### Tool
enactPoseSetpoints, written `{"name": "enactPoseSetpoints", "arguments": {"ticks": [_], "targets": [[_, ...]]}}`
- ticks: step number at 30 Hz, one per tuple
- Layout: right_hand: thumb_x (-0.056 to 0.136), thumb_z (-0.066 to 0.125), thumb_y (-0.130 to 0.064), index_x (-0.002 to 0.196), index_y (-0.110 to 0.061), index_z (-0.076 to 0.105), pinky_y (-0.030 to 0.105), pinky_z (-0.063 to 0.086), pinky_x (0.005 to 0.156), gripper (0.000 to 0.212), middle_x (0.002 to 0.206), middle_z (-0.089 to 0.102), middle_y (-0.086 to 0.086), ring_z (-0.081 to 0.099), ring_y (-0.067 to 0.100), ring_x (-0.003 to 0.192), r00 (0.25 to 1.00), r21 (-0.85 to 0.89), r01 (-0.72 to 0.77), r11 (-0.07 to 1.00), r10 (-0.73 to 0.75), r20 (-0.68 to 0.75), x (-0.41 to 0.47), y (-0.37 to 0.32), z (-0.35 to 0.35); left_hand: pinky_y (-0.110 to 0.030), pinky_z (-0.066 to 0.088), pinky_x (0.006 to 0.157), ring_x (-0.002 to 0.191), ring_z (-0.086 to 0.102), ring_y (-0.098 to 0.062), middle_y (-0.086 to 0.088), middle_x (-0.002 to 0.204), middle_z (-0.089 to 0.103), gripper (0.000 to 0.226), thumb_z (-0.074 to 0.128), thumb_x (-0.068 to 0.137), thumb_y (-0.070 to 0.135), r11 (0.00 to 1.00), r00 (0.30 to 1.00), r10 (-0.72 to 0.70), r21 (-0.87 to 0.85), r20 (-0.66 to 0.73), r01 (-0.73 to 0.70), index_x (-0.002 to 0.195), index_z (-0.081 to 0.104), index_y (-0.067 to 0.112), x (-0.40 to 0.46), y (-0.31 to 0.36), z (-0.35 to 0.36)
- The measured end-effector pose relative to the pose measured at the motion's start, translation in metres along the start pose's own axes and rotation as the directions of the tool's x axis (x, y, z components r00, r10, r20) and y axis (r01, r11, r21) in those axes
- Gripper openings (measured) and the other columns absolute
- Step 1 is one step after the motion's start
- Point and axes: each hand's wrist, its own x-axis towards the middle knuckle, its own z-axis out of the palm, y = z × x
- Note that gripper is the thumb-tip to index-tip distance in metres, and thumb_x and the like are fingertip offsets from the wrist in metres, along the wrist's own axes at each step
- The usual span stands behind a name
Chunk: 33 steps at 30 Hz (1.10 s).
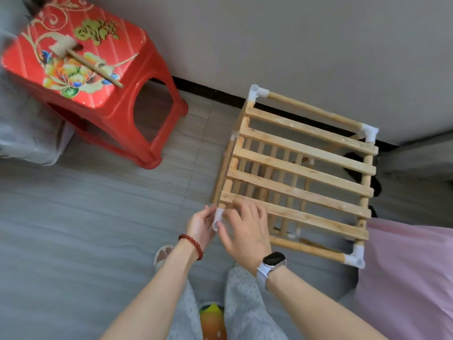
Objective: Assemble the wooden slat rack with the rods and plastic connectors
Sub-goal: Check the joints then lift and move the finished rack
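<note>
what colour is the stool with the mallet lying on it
Red, with a gold and multicoloured flower pattern on the seat of the stool; the head view shows it, mallet on top.

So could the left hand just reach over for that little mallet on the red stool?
Probably yes, but not right now: the left hand is holding the white connector at the rack's near corner. Nothing blocks the way to the mallet, which lies exposed on the stool.
</note>
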Motion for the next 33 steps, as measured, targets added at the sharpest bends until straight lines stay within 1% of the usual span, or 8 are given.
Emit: {"name": "enactPoseSetpoints", "arguments": {"ticks": [3, 6, 9, 13, 17, 22, 27, 33], "targets": [[0.086, 0.043, -0.050, 0.100, -0.018, 0.063, 0.031, 0.028, 0.076, 0.040, 0.090, 0.062, -0.004, 0.058, 0.018, 0.089, 0.970, -0.085, -0.145, 0.986, 0.159, 0.186, -0.012, -0.010, 0.008, -0.028, 0.043, 0.069, 0.083, 0.054, -0.020, -0.016, 0.099, 0.055, 0.024, 0.035, 0.096, 0.002, 1.000, 0.999, 0.024, -0.011, -0.023, -0.025, 0.106, 0.056, -0.002, 0.007, -0.006, -0.014], [0.079, 0.017, -0.069, 0.104, -0.024, 0.058, 0.030, 0.023, 0.080, 0.065, 0.090, 0.062, -0.009, 0.057, 0.014, 0.098, 0.878, -0.145, -0.322, 0.936, 0.352, 0.325, -0.012, -0.013, 0.018, -0.026, 0.052, 0.060, 0.086, 0.055, -0.018, -0.016, 0.102, 0.057, 0.028, 0.035, 0.095, -0.006, 0.993, 0.999, 0.027, 0.113, -0.027, -0.023, 0.117, 0.052, -0.007, 0.013, -0.002, -0.031], [0.072, 0.006, -0.061, 0.074, -0.027, 0.049, 0.030, 0.016, 0.072, 0.054, 0.066, 0.047, -0.011, 0.047, 0.012, 0.078, 0.895, -0.119, -0.316, 0.941, 0.338, 0.290, -0.009, -0.015, 0.019, -0.026, 0.048, 0.086, 0.107, 0.053, -0.020, -0.014, 0.115, 0.054, 0.038, 0.032, 0.093, -0.014, 0.935, 0.999, 0.033, 0.352, 0.024, -0.040, 0.124, 0.052, -0.008, 0.020, 0.001, -0.037], [0.080, 0.012, -0.051, 0.070, -0.024, 0.047, 0.029, 0.015, 0.070, 0.045, 0.061, 0.043, -0.008, 0.041, 0.012, 0.069, 0.924, -0.082, -0.256, 0.963, 0.269, 0.271, -0.011, -0.015, 0.026, -0.032, 0.040, 0.105, 0.124, 0.049, -0.027, -0.015, 0.130, 0.053, 0.046, 0.033, 0.089, -0.017, 0.847, 0.990, 0.053, 0.519, 0.133, -0.116, 0.126, 0.054, -0.001, 0.031, -0.005, -0.052], [0.087, 0.014, -0.043, 0.070, -0.029, 0.043, 0.029, 0.015, 0.070, 0.036, 0.060, 0.038, -0.009, 0.040, 0.012, 0.067, 0.939, -0.096, -0.210, 0.973, 0.228, 0.258, -0.011, -0.019, 0.033, -0.029, 0.041, 0.103, 0.129, 0.044, -0.028, -0.021, 0.137, 0.047, 0.044, 0.033, 0.093, -0.012, 0.827, 0.979, 0.051, 0.541, 0.199, -0.153, 0.130, 0.051, 0.000, 0.034, -0.007, -0.064], [0.087, 0.006, -0.043, 0.076, -0.031, 0.043, 0.029, 0.015, 0.074, 0.040, 0.062, 0.032, -0.015, 0.038, 0.014, 0.071, 0.924, -0.160, -0.189, 0.969, 0.230, 0.306, -0.004, -0.021, 0.033, -0.024, 0.041, 0.101, 0.132, 0.039, -0.017, -0.007, 0.143, 0.042, 0.040, 0.034, 0.098, -0.005, 0.835, 0.957, 0.007, 0.524, 0.290, -0.165, 0.135, 0.045, 0.003, 0.038, -0.002, -0.070], [0.081, -0.004, -0.051, 0.081, -0.028, 0.041, 0.030, 0.017, 0.077, 0.050, 0.071, 0.037, -0.011, 0.038, 0.013, 0.079, 0.853, -0.226, -0.204, 0.953, 0.286, 0.436, 0.000, -0.023, 0.029, -0.024, 0.025, 0.111, 0.137, 0.033, -0.017, -0.008, 0.146, 0.039, 0.045, 0.038, 0.096, -0.003, 0.673, 0.932, 0.050, 0.677, 0.360, -0.298, 0.138, 0.043, 0.010, 0.034, -0.002, -0.071], [0.096, 0.040, -0.027, 0.080, -0.026, 0.039, 0.032, 0.030, 0.077, 0.016, 0.072, 0.045, -0.009, 0.047, 0.019, 0.078, 0.730, -0.063, -0.451, 0.890, 0.409, 0.548, 0.016, -0.038, 0.017, -0.018, 0.016, 0.109, 0.141, 0.025, -0.015, -0.002, 0.153, 0.027, 0.053, 0.047, 0.094, 0.002, 0.458, 0.907, 0.051, 0.798, 0.418, -0.393, 0.143, 0.035, 0.017, 0.044, -0.002, -0.079]]}}
